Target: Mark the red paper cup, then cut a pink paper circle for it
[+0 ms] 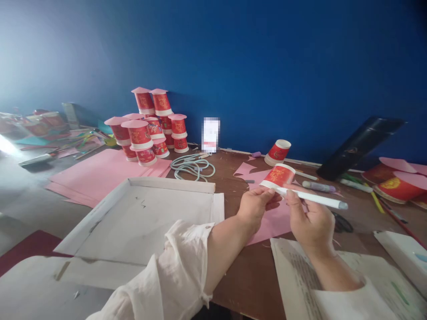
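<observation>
My left hand grips a red paper cup by its white rim, holding it tilted above the brown table. My right hand is closed around a white glue stick or marker whose near end touches the cup's rim. Under both hands lies a pink paper sheet.
A stack of red cups with pink lids stands by the blue wall. A white shallow box lid lies at the left, pink sheets behind it. A coiled cord, another cup, pens, scissors and a black cylinder lie about.
</observation>
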A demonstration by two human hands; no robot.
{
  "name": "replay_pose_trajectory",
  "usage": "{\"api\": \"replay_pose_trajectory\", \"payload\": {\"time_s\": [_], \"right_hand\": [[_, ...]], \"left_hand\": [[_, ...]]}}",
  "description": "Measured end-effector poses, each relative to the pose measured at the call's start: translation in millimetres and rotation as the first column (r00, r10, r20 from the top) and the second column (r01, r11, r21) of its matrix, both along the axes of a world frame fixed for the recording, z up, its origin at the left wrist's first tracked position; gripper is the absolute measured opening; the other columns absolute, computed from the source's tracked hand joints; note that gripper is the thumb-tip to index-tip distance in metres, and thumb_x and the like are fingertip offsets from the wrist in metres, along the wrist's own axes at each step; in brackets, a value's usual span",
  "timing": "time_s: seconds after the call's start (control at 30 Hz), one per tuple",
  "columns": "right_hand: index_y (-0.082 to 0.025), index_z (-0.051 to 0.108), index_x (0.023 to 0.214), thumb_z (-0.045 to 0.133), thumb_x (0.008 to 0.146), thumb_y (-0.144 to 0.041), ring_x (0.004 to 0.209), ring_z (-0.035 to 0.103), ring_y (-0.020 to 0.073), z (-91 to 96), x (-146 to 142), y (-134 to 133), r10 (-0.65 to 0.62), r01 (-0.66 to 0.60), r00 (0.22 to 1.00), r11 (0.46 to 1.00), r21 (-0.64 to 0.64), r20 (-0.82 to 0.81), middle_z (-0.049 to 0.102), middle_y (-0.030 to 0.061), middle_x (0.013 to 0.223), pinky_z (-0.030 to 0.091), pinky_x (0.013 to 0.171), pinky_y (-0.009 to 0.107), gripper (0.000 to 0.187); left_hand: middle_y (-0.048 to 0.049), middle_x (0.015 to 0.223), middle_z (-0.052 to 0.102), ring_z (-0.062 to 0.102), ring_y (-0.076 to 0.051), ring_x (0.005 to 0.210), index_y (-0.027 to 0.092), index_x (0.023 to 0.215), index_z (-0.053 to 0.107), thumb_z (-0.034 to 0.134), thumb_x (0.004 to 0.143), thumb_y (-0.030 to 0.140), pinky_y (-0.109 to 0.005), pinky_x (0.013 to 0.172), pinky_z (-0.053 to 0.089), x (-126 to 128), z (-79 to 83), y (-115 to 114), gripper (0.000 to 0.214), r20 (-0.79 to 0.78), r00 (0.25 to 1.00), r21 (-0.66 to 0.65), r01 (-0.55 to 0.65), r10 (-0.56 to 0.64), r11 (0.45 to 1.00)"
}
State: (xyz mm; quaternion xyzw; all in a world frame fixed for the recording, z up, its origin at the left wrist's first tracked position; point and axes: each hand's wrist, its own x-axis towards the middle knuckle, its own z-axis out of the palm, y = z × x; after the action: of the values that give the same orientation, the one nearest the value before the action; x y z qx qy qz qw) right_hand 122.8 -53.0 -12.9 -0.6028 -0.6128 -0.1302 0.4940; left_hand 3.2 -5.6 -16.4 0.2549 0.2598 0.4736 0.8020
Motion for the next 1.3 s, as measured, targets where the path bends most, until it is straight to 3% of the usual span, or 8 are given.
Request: {"api": "replay_pose_trajectory", "payload": {"time_s": [0.13,0.77,1.03,1.3], "right_hand": [[-0.016,0.076,0.103,0.051,0.098,-0.044,0.091,0.074,0.0288,-0.5,-0.8,0.6,-0.063,0.063,0.998,0.998,0.025,-0.002,0.078,0.0129,0.092,0.056,0.085,0.041,0.038],[-0.014,0.077,0.105,0.053,0.098,-0.045,0.091,0.075,0.0289,-1.5,-4.0,-0.5,-0.074,0.074,0.997,0.997,0.020,-0.002,0.078,0.0133,0.089,0.057,0.086,0.041,0.040],[-0.016,0.075,0.108,0.051,0.099,-0.040,0.098,0.074,0.0282,0.9,-3.2,-2.3,-0.094,0.096,0.995,0.994,0.050,-0.039,0.078,0.0134,0.099,0.056,0.089,0.040,0.035],[-0.018,0.075,0.108,0.053,0.098,-0.039,0.094,0.074,0.0269,-3.0,-0.4,-0.2,-0.067,0.068,0.998,0.997,0.030,-0.015,0.078,0.0114,0.098,0.055,0.090,0.040,0.032]], "left_hand": [[-0.0088,0.078,0.070,0.067,-0.017,0.078,0.009,0.076,0.073,0.084,0.070,0.029,-0.039,0.090,0.051,-0.2,0.7,-0.7,0.023,-0.008,1.000,-0.001,-0.001,0.001,1.000],[-0.0089,0.077,0.070,0.068,-0.018,0.077,0.010,0.076,0.072,0.085,0.070,0.031,-0.040,0.092,0.050,-0.8,1.0,-1.4,0.025,-0.026,1.000,-0.004,-0.001,0.001,1.000],[-0.0090,0.079,0.071,0.067,-0.014,0.074,0.010,0.076,0.072,0.069,0.083,0.016,-0.035,0.091,0.051,-0.4,8.9,-1.8,0.009,-0.023,1.000,-0.101,-0.009,0.007,0.995],[-0.0089,0.079,0.072,0.069,-0.017,0.079,0.011,0.078,0.071,0.076,0.079,0.022,-0.038,0.096,0.049,-1.8,9.0,-1.0,0.012,-0.021,1.000,-0.087,0.012,-0.014,0.996]]}}
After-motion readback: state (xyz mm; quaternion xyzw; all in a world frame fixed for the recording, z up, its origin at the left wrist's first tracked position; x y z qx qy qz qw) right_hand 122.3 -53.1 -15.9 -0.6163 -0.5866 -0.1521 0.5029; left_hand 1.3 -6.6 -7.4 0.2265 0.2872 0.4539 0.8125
